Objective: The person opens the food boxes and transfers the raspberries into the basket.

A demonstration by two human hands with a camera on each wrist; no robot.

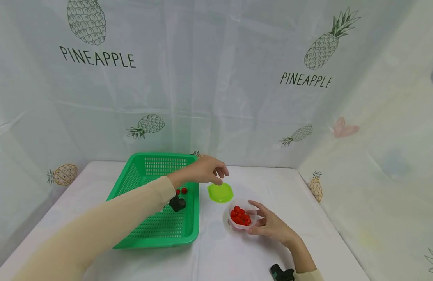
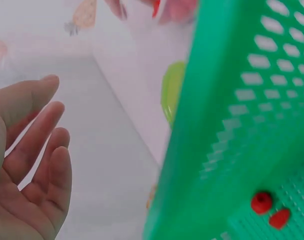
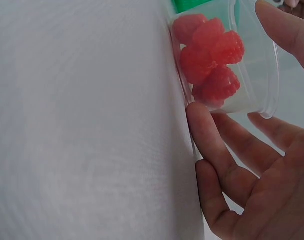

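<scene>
Left hand (image 1: 206, 170) hovers just above the green lid (image 1: 220, 192), fingers relaxed, open air below the fingertips. Green basket (image 1: 157, 230) wall stands close on the palm side, blocking that way. Right hand (image 1: 269, 224) cups the clear cup (image 1: 242, 218) of raspberries (image 1: 240, 216); bare table (image 1: 279, 183) beyond its fingertips, curtain wall (image 1: 237, 97) further back.
</scene>
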